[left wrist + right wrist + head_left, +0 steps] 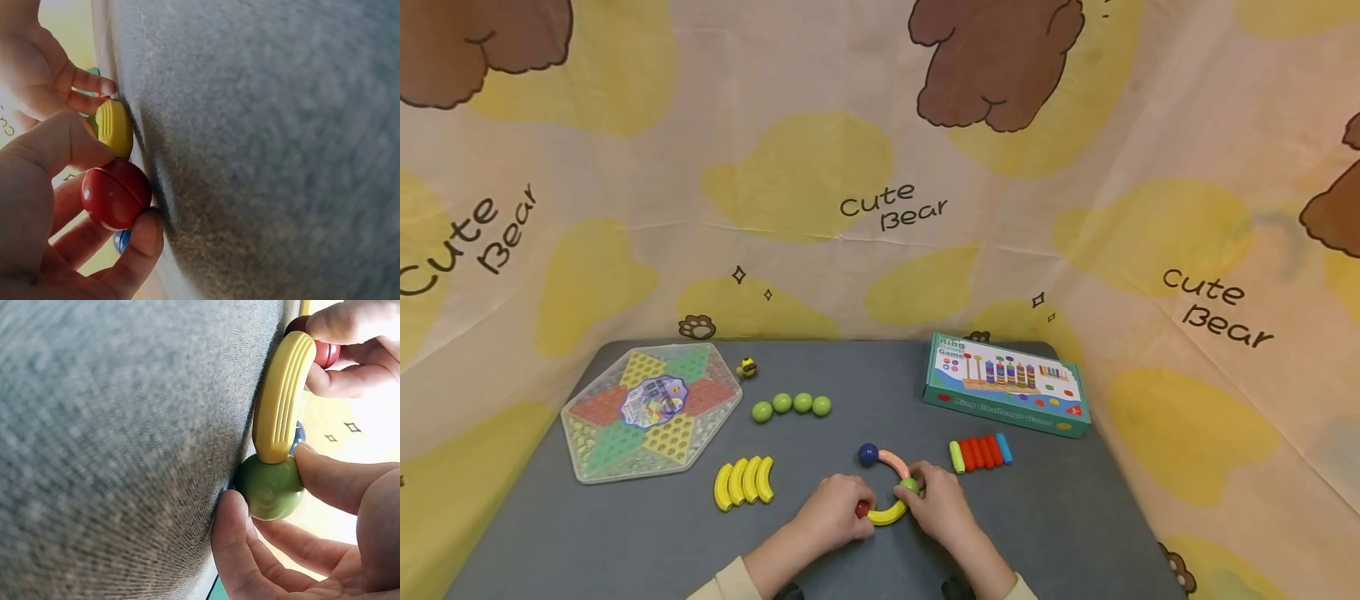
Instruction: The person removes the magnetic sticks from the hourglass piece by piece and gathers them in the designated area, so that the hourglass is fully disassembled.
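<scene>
On the grey table an arc of toy pieces lies between the two hands. It runs from a dark blue ball [868, 454] through a curved pink piece [893, 462] to a green ball [910, 485], then a curved yellow piece [887, 515] and a red ball [117, 194]. My left hand [835, 510] pinches the red ball between thumb and fingers at the end of the yellow piece. My right hand [942, 503] grips the green ball [270, 486], where the other end of the yellow piece meets it.
Left of the hands lie several curved yellow pieces [743, 482], with a row of green balls [802, 403] behind. Short red, blue and lime sticks [981, 452] lie right, before a Ring Challenge Game box [1007, 383]. A hexagonal game board [587, 467] and a small bee figure [747, 367] sit back left.
</scene>
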The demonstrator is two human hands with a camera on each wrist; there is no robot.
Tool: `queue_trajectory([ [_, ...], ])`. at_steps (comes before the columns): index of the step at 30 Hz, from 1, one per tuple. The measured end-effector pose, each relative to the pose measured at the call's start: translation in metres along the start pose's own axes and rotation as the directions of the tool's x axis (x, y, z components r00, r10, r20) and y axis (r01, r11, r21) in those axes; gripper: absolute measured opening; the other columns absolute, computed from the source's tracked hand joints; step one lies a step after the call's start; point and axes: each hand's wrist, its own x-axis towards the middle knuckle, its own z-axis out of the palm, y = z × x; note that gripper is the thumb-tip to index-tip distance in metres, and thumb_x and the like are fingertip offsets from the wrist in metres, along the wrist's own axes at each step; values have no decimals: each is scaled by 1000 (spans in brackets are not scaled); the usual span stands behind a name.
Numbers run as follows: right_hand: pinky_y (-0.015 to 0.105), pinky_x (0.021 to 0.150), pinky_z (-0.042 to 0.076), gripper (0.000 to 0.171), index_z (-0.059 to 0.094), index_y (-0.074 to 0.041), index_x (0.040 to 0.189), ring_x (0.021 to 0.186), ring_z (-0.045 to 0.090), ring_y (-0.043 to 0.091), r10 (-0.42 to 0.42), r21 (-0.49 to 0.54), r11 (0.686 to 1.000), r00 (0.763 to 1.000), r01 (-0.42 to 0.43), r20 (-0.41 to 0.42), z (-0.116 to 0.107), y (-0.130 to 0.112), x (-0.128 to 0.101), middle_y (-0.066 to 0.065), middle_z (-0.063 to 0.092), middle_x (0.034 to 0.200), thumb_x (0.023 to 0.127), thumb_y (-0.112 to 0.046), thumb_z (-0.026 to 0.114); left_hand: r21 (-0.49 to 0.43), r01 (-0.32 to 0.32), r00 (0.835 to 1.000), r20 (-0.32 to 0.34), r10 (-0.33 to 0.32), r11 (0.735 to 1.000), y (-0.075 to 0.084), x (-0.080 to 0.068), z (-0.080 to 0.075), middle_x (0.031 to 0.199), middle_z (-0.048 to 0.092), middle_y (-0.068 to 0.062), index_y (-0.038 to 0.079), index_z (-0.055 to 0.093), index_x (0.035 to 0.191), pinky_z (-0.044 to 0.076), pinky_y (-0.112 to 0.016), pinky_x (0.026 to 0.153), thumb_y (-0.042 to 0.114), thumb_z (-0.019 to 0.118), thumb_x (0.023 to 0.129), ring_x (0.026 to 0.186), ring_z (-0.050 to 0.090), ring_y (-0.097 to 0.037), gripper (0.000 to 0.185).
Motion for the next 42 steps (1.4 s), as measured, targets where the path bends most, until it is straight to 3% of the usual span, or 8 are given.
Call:
queue_trajectory([
  [6,24,54,37,36,68,-4,112,64,47,15,6,-4,1000,1000,-6,-3,1,1,1,1,51,75,88,-30,79,-12,6,993,-119,-7,1000,-4,-1,1,71,60,14,19,75,72,41,-20,58,10,75,71,61,47,1,9],
  [10,24,54,36,38,68,-4,113,65,47,15,6,-10,1000,1000,-6,-2,0,2,1,1,51,76,88,-30,79,-9,48,986,-158,-49,999,-7,-1,-4,83,62,8,17,79,85,45,-24,63,12,74,76,69,52,-4,12],
  [16,25,55,40,40,68,-5,114,67,49,16,44,2,999,999,-44,18,1,-1,2,1,53,77,88,-33,78,-37,99,977,-185,-104,994,-10,3,-32,105,69,-4,9,74,115,55,-31,71,20,82,83,89,64,-17,35],
  [24,25,56,39,39,67,-3,115,68,48,16,36,-16,999,999,-36,19,1,1,2,2,52,78,89,-31,78,-51,104,950,-289,-115,993,-21,25,-66,97,70,1,11,75,105,55,-32,73,17,88,78,84,62,-13,31],
  [32,25,56,39,39,66,-3,115,68,48,16,19,-14,1000,999,-19,27,0,1,1,2,52,78,90,-30,78,-112,134,939,-302,-162,985,-49,57,-88,111,72,-6,9,75,115,52,-47,92,12,86,80,106,63,-27,36],
  [37,25,57,40,39,66,-2,114,69,48,16,7,-13,1000,1000,-6,30,0,0,0,1,52,79,90,-30,77,-69,157,946,-276,-170,985,-73,79,-85,112,71,-7,11,76,116,49,-48,94,16,86,80,110,59,-28,37],
  [42,26,58,40,39,66,-2,116,70,49,16,10,-19,1000,999,-9,42,1,0,1,2,53,81,90,-30,77,-9,206,952,-232,-202,979,-87,91,-78,112,71,-5,14,77,112,43,-48,97,21,87,79,113,57,-28,35],
])
